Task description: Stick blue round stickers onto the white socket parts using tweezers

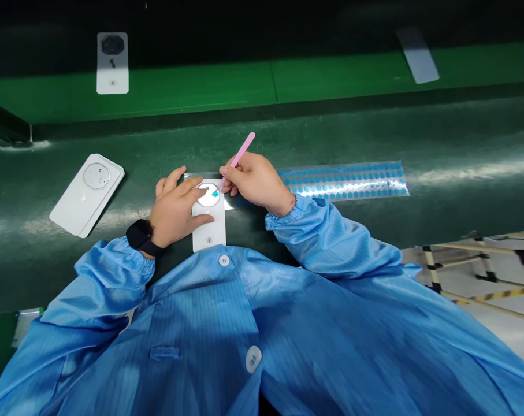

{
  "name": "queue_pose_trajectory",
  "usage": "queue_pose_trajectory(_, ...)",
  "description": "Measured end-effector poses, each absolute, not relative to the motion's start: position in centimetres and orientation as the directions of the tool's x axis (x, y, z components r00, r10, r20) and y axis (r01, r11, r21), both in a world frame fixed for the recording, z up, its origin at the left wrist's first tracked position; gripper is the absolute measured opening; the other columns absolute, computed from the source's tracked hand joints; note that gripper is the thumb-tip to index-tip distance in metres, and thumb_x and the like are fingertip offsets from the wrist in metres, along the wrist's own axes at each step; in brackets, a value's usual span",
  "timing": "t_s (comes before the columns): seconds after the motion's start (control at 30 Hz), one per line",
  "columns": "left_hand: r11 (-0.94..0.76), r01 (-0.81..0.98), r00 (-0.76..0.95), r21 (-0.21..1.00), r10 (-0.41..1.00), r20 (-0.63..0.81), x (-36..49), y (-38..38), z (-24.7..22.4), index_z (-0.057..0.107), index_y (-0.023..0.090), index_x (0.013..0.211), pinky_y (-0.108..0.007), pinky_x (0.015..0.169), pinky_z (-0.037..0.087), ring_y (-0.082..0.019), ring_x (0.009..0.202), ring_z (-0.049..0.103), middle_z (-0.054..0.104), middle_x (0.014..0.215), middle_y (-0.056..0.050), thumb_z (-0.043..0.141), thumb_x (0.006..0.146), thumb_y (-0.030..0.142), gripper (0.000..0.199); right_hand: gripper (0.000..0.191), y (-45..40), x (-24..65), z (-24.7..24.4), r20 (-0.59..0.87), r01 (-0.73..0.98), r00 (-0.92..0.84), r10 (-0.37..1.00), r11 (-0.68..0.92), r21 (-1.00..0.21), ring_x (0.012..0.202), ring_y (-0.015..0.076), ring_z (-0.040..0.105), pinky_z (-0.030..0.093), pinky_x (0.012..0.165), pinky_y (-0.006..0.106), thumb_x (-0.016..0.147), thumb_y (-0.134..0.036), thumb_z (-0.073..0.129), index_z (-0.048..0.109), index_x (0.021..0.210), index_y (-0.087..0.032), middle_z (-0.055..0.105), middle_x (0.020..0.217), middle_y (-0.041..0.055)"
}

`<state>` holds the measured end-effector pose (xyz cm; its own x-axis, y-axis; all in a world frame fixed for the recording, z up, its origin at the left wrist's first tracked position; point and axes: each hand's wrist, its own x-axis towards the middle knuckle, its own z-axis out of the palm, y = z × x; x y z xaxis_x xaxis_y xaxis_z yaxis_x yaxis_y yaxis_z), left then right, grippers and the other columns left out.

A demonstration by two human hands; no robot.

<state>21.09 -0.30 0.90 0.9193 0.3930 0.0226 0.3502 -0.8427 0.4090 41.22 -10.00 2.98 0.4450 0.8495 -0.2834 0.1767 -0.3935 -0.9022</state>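
Observation:
A white panel with a rounded octagonal camera area lies on the green bench in front of my chest. My left hand, fingers spread, rests on its left side and touches it. My right hand pinches a pink tool, like tweezers or a stick, whose tip meets a small blue dot in the octagonal area. Under and right of my right hand lies a clear sheet with rows of blue dots.
Stacked white panels lie at the left on the bench. Farther back, one panel sits on the green strip and a plain one at the right. A tubular rack stands at the lower right.

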Motion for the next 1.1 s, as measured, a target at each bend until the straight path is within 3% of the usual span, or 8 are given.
queue_pose_trajectory(0.63,-0.832,0.368,0.915,0.415,0.404,-0.001,21.04,-0.36,1.10,0.082,0.027,0.130,-0.076,0.121,0.035,-0.054,0.159,0.046,0.072,0.154,-0.017,0.092,0.086,0.047,0.050,0.025,-10.23,41.36,2.30,-0.223,0.277,0.450,0.865,-0.373,-0.886,0.064,0.0151,0.073,0.055,0.061,0.023,0.104,-0.016,0.069,0.063,0.080,-0.020,0.074,0.069,0.0012)
queue_pose_trajectory(0.9,-0.828,0.380,0.912,0.412,0.409,-0.020,21.07,-0.38,1.30,0.082,0.026,0.129,-0.075,0.122,0.035,-0.053,0.159,0.045,0.072,0.155,-0.017,0.091,0.086,0.049,0.049,0.027,-10.22,41.11,2.60,-0.257,0.187,0.455,0.853,-0.373,-0.909,0.059,0.0126,0.071,0.053,0.054,0.020,0.105,-0.014,0.069,0.062,0.080,-0.020,0.073,0.066,-0.0001)
queue_pose_trajectory(1.1,-0.833,0.374,0.913,0.408,0.408,-0.003,21.00,-0.34,1.10,0.082,0.027,0.128,-0.074,0.122,0.035,-0.052,0.159,0.046,0.072,0.154,-0.016,0.092,0.086,0.049,0.049,0.028,-10.18,41.12,2.75,-0.249,0.223,0.458,0.853,-0.381,-0.897,0.061,0.0145,0.071,0.053,0.060,0.023,0.103,-0.012,0.070,0.062,0.078,-0.020,0.073,0.066,0.0005)
